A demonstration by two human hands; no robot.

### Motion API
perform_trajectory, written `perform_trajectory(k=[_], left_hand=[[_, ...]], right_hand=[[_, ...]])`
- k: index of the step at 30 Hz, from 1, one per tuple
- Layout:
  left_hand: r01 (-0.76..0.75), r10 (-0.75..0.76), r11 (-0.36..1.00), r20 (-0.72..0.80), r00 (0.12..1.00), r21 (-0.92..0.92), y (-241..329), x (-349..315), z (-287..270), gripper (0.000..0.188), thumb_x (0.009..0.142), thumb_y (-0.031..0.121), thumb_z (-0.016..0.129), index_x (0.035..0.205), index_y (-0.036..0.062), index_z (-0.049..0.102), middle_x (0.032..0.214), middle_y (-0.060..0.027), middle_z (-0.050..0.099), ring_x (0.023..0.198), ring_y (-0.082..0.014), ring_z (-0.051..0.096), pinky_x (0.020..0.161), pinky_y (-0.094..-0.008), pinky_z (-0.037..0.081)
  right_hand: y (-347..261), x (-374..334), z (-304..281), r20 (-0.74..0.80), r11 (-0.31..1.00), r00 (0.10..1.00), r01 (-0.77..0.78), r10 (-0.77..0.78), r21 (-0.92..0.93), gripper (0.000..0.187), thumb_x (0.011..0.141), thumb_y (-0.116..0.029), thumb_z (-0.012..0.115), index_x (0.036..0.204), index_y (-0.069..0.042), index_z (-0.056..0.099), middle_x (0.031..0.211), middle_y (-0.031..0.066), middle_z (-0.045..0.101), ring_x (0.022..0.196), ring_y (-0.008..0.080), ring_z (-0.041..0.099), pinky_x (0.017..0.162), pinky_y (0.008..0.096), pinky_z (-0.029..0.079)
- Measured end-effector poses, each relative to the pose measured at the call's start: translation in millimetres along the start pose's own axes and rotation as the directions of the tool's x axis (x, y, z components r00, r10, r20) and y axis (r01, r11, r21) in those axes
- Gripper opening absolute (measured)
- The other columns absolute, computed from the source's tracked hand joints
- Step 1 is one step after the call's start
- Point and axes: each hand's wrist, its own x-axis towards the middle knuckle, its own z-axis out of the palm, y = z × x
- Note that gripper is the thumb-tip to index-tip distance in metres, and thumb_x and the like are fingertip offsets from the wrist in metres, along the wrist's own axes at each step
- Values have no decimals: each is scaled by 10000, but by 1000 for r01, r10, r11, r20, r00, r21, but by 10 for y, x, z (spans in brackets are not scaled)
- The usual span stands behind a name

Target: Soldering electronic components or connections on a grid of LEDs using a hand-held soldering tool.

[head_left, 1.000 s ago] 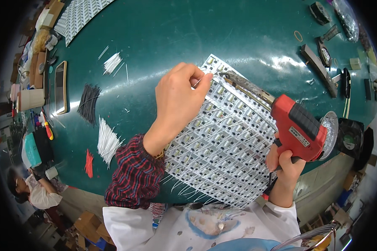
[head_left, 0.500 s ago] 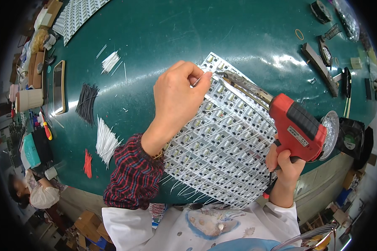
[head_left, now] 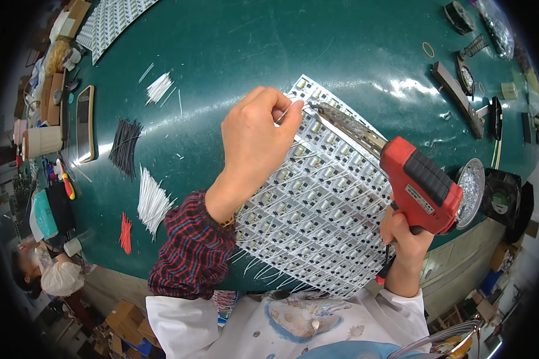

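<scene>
My left hand (head_left: 253,140) is closed, thumb and forefinger pinching a thin white wire (head_left: 285,112) near the top corner of a white circuit board panel (head_left: 326,206). Rows of small components cover the panel, and many white wires trail from it toward me. My right hand (head_left: 407,238) is wrapped round the grip of a red and black soldering gun (head_left: 422,185). Its dark, crusted tip points left and lies close to my left fingertips, over the panel's upper edge. Whether the tip touches the wire cannot be made out.
Left of the panel lie bundles of white wires (head_left: 153,203), black wires (head_left: 125,146) and red wires (head_left: 125,233), plus a phone (head_left: 85,124). On the right are a foil-lined dish (head_left: 472,191), a black fan (head_left: 502,197) and a metal bar (head_left: 458,99). Another person (head_left: 57,272) sits far left.
The soldering gun has shifted slightly left and down, its tip staying near my left fingertips. My left hand has moved very slightly right, still pinching the wire.
</scene>
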Motion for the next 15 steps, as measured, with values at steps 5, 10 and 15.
perform_trajectory(k=[5,10,15], left_hand=[[-3,3,1000,2,1000,7,16,-3,-16,197,761,139,684,695,-21,590,587,-20,497,506,-65,381,451,-246,296],[14,-14,1000,10,1000,-9,14,-8,-7,197,760,138,684,695,-22,590,599,-26,500,513,-71,386,455,-248,301],[-25,24,1000,-50,998,-5,19,-7,0,187,758,132,688,693,-13,590,613,-28,508,517,-80,399,457,-249,309]], right_hand=[[23,-46,-65,-3,973,999,-50,52,227,404,811,-18,617,1157,76,432,656,67,524,472,109,471,405,223,379],[9,-36,-76,21,979,999,-44,40,200,440,828,-58,618,1184,83,401,630,69,506,458,114,466,396,233,373],[15,-26,-1,-74,991,997,23,-14,133,520,856,-243,597,1175,118,402,526,50,465,393,99,413,375,228,329]])
